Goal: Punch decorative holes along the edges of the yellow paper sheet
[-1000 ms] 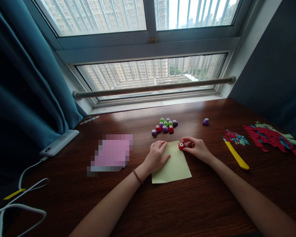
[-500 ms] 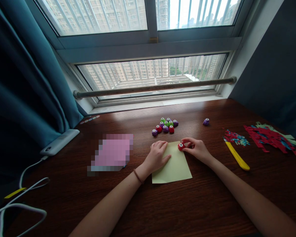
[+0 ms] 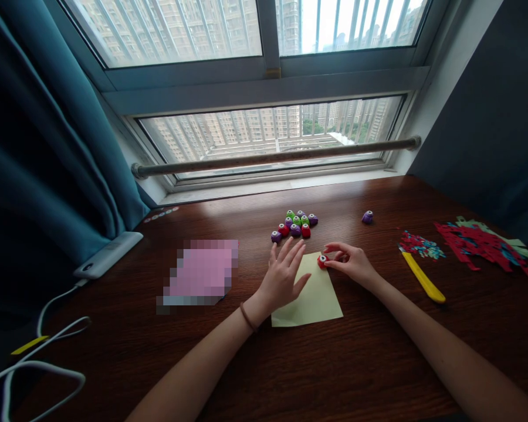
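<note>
A pale yellow-green sheet of paper lies on the table in front of me. Over its left part is my left hand, fingers spread and holding nothing; whether it touches the paper I cannot tell. My right hand pinches a small red figure with one white eye between thumb and fingertips at the paper's top right corner. Just beyond the paper, a cluster of similar one-eyed figures in green, purple and red stands close together. Off to the right, a lone purple one stands apart.
A yellow-handled knife lies at the right, beside small coloured bits and red paper strips. At left are a blurred pink patch, a white device with a cable, and a blue curtain. A window bar crosses behind.
My left hand has lifted its fingers and spread them, shifting slightly forward. My right hand stays at the paper's corner with the red figure.
</note>
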`<state>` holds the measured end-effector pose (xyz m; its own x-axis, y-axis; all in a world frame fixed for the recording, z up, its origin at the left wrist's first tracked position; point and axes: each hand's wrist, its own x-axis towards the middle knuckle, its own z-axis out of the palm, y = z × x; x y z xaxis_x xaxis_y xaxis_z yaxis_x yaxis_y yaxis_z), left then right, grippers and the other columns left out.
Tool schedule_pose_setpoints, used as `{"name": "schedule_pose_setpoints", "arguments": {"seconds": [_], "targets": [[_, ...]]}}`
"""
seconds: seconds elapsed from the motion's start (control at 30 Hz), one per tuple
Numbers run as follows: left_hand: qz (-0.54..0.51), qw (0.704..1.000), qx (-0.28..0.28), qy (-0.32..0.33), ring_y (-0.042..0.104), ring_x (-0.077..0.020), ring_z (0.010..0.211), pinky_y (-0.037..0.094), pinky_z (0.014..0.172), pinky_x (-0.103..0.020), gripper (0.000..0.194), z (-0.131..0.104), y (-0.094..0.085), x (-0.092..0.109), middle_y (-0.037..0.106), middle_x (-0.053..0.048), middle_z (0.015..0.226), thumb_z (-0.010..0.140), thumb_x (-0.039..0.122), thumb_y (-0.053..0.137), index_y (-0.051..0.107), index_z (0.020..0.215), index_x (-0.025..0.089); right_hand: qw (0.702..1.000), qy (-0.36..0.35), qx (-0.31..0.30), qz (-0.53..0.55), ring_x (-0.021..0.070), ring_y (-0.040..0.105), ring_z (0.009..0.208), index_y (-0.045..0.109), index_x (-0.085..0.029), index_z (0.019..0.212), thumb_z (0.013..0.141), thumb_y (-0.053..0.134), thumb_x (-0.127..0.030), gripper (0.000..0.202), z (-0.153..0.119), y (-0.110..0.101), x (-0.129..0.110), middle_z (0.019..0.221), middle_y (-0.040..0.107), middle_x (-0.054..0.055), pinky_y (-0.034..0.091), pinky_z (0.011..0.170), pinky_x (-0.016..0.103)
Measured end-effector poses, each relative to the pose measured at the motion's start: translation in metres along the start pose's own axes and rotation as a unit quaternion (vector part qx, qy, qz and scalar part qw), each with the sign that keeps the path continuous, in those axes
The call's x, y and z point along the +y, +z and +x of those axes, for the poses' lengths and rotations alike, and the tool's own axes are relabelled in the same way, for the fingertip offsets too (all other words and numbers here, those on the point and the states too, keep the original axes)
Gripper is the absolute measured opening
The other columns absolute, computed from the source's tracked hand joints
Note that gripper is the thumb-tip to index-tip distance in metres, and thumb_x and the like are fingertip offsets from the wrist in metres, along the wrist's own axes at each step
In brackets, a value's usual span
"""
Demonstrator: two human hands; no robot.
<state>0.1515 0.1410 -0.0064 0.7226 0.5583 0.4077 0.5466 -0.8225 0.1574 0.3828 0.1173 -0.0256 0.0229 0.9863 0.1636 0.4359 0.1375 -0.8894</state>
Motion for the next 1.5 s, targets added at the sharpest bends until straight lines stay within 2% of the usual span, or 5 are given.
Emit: {"name": "schedule_pose_setpoints", "arguments": {"seconds": [0.27,0.87,1.03,1.2,1.5], "targets": [[-0.053,0.994,-0.091,0.034,0.000,-0.0241,0.137,0.004,0.111,-0.049,0.089,0.001,0.013,0.023,0.011,-0.010,0.148,0.085,0.041,0.055,-0.006,0.143,0.013,1.000,-0.019,-0.015,-0.020,0.0132,0.059,0.068,0.059,-0.020,0.109,0.068,0.071,-0.028,0.043,-0.001,-0.001,0.005,0.094,0.066,0.002,0.049,0.068,0.026],[-0.038,0.990,-0.131,0.047,-0.005,-0.0220,0.137,-0.004,0.109,-0.053,0.078,0.002,0.014,0.025,0.016,-0.004,0.148,0.088,0.033,0.049,-0.002,0.144,0.017,0.999,-0.022,-0.017,-0.016,0.0140,0.060,0.068,0.060,-0.019,0.108,0.068,0.070,-0.033,0.044,0.000,0.000,0.003,0.095,0.066,0.004,0.050,0.066,0.027],[-0.055,0.991,-0.117,0.044,0.000,-0.0217,0.137,-0.002,0.109,-0.054,0.075,0.002,0.013,0.025,0.021,-0.007,0.146,0.088,0.033,0.048,0.001,0.144,0.016,1.000,0.006,0.017,0.005,0.0188,0.061,0.088,0.060,-0.016,0.104,0.075,0.059,-0.033,0.034,0.010,0.000,-0.014,0.104,0.064,0.008,0.050,0.070,0.027],[-0.059,0.991,-0.116,0.034,0.003,-0.0214,0.137,-0.001,0.109,-0.054,0.074,0.002,0.014,0.025,0.024,-0.010,0.145,0.088,0.033,0.047,0.002,0.144,0.015,0.990,0.025,0.101,-0.093,0.0187,0.058,0.091,0.059,-0.014,0.098,0.086,0.037,-0.024,0.028,0.046,0.020,-0.034,0.100,0.064,0.009,0.046,0.081,0.030],[-0.058,0.991,-0.116,0.013,0.010,-0.0203,0.136,-0.005,0.109,-0.054,0.065,0.002,0.015,0.023,0.024,-0.011,0.144,0.089,0.037,0.044,0.013,0.141,0.014,0.922,0.080,0.171,-0.339,0.0348,0.030,0.115,0.051,-0.009,0.113,0.089,0.043,-0.027,0.031,0.062,0.059,-0.037,0.122,0.048,0.017,0.026,0.094,0.048]]}}
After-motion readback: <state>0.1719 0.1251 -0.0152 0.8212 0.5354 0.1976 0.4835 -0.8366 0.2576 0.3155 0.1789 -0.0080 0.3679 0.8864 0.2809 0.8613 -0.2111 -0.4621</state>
